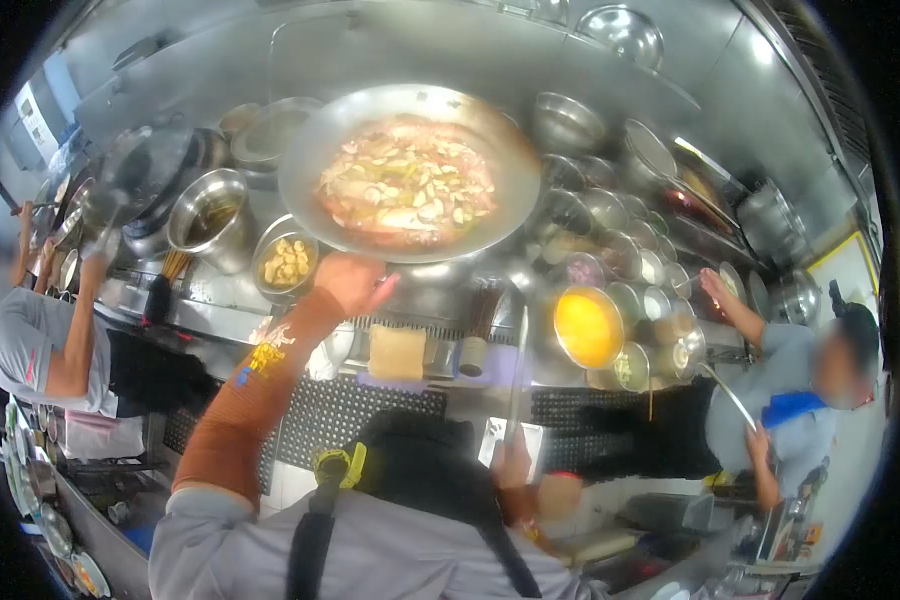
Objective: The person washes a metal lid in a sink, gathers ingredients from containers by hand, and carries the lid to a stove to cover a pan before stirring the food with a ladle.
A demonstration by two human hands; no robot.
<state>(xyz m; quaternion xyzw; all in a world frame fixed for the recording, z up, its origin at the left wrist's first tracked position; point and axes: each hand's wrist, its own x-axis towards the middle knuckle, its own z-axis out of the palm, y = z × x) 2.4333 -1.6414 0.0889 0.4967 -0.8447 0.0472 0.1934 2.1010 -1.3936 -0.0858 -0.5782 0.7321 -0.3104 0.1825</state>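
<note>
A large steel wok (305,215) holds pieces of meat (410,180) scattered with pale slices. My left hand (355,285), below an orange-brown sleeve, is closed at the wok's near rim; the part it grips is hidden under the fingers. Low in front of me, my right hand (511,462) is wrapped round a long metal rod-like handle (518,375) that points up toward the stove. What kind of tool it belongs to does not show. Beside that hand is a white rectangular thing (532,448). A steel bowl of yellow chunks (286,262) stands left of the wok.
A tall steel pot (210,220) stands at left. At right are a bowl of orange-yellow liquid (588,328) and several small bowls. A folded tan cloth (397,352) lies at the counter's front edge. Co-workers stand at left (40,340) and right (780,400), the right one holding a ladle.
</note>
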